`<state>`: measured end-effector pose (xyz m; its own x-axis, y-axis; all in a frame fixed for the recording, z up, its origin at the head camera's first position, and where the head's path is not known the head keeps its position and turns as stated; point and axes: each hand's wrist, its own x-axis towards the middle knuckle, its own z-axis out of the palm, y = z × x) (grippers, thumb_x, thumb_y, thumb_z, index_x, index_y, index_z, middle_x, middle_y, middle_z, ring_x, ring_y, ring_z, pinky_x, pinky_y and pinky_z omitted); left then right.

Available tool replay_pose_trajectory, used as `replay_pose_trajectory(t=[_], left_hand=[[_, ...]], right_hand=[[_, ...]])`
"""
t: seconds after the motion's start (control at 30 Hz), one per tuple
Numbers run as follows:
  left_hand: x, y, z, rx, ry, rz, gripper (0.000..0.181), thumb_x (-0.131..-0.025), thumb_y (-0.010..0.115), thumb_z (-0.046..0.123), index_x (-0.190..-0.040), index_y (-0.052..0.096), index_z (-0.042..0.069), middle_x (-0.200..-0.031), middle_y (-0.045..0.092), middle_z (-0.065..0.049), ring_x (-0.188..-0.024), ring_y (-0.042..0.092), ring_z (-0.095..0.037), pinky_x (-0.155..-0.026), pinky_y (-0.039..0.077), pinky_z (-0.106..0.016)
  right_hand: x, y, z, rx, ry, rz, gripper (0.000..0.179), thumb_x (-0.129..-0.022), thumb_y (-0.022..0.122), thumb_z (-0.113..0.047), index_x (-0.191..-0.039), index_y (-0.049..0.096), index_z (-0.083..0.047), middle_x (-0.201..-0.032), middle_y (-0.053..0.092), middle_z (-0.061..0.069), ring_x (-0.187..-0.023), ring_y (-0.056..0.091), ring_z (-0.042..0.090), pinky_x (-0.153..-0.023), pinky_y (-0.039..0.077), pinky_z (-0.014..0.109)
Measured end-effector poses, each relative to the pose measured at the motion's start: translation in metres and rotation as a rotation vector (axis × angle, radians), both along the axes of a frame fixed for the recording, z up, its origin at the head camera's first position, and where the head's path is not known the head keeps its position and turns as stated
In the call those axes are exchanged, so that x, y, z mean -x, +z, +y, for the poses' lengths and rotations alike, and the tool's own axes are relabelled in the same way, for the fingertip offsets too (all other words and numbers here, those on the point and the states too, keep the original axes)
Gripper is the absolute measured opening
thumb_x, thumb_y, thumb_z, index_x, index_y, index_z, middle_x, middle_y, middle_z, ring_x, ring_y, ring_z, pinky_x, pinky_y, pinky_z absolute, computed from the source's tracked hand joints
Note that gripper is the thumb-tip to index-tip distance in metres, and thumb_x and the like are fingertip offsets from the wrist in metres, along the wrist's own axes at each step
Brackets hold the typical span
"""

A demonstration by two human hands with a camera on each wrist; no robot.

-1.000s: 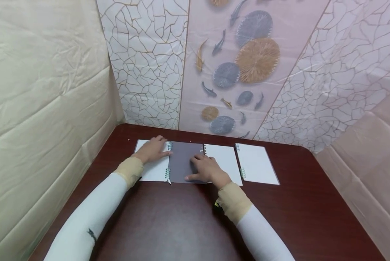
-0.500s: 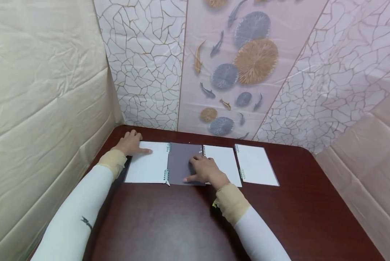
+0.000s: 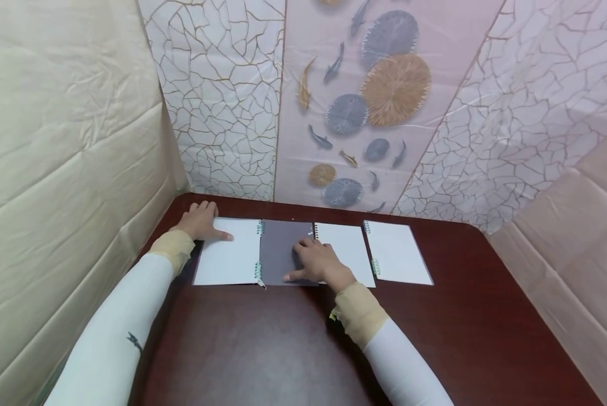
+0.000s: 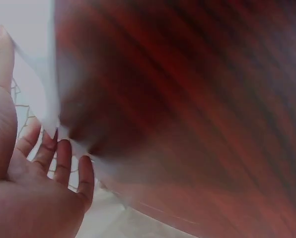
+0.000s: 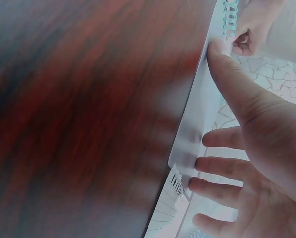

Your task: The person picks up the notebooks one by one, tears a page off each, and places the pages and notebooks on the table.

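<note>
A ring-bound notebook lies open, with a white page (image 3: 232,254) on the left and a grey page (image 3: 280,254) on the right. Green rings (image 3: 258,269) run between the two. At the white page's left edge is my left hand (image 3: 199,223), its thumb reaching over the paper and its fingers spread at the far corner. In the left wrist view those fingers (image 4: 63,163) are loosely extended beside the paper's edge. My right hand (image 3: 317,260) rests on the grey page with fingers spread, overlapping a white notebook (image 3: 346,248) with black rings. Neither hand grips anything.
Further right lies another white notebook (image 3: 399,254) with green rings. All sit in a row near the back of the dark red wooden table (image 3: 262,349). Fabric walls stand behind and at both sides. A small white tag (image 3: 261,284) sticks out below the left rings.
My left hand has slid left from near the green rings to the white page's outer edge, uncovering the page. My right hand has stayed in place on the grey page.
</note>
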<state>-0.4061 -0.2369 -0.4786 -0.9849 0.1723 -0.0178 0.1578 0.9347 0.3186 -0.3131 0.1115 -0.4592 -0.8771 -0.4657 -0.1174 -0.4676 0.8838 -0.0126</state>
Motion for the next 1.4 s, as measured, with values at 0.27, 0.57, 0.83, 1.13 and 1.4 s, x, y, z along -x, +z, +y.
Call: replay_pose_trajectory(t=[0.27, 0.57, 0.83, 1.13, 1.4], left_hand=[[-0.003, 0.014, 0.009, -0.070, 0.049, -0.091, 0.095, -0.079, 0.093, 0.052, -0.138, 0.051, -0.009, -0.132, 0.044, -0.029, -0.117, 0.050, -0.043, -0.107, 0.048, -0.060], [-0.007, 0.050, 0.013, -0.114, -0.009, -0.186, 0.063, -0.102, 0.068, 0.031, -0.147, 0.040, -0.002, -0.145, 0.050, -0.036, -0.122, 0.057, -0.045, -0.106, 0.049, -0.058], [-0.005, 0.084, 0.028, -0.174, -0.090, -0.117, 0.056, -0.100, 0.056, 0.009, -0.152, 0.043, -0.009, -0.148, 0.049, -0.036, -0.133, 0.053, -0.049, -0.112, 0.044, -0.058], [0.000, 0.117, 0.069, -0.257, -0.160, -0.148, 0.059, -0.101, 0.052, 0.022, -0.152, 0.045, -0.008, -0.134, 0.060, -0.028, -0.116, 0.062, -0.037, -0.111, 0.045, -0.050], [0.000, 0.121, 0.108, -0.392, -0.150, -0.210, 0.056, -0.105, 0.054, 0.023, -0.153, 0.043, -0.004, -0.103, 0.067, -0.016, -0.083, 0.069, -0.023, -0.089, 0.061, -0.044]], right_hand=[[0.000, -0.001, -0.001, 0.020, -0.004, -0.017, 0.095, -0.087, 0.074, -0.072, -0.156, 0.051, -0.011, -0.160, 0.048, 0.012, -0.146, 0.045, 0.035, -0.111, 0.044, 0.059], [0.002, -0.004, 0.003, 0.040, -0.004, -0.021, 0.097, -0.085, 0.075, -0.073, -0.156, 0.052, -0.010, -0.159, 0.048, 0.012, -0.145, 0.046, 0.035, -0.113, 0.045, 0.055], [0.003, -0.001, 0.007, 0.060, 0.005, -0.052, 0.101, -0.084, 0.076, -0.074, -0.157, 0.050, -0.010, -0.161, 0.046, 0.013, -0.148, 0.042, 0.036, -0.115, 0.043, 0.057], [0.018, -0.002, 0.011, 0.149, 0.025, -0.043, 0.077, -0.094, 0.064, -0.073, -0.143, 0.065, -0.013, -0.144, 0.056, 0.015, -0.131, 0.053, 0.038, -0.105, 0.047, 0.058], [0.030, 0.012, 0.004, 0.570, -0.037, -0.043, 0.053, -0.113, 0.046, -0.047, -0.114, 0.076, -0.003, -0.100, 0.073, 0.011, -0.089, 0.067, 0.026, -0.081, 0.055, 0.044]])
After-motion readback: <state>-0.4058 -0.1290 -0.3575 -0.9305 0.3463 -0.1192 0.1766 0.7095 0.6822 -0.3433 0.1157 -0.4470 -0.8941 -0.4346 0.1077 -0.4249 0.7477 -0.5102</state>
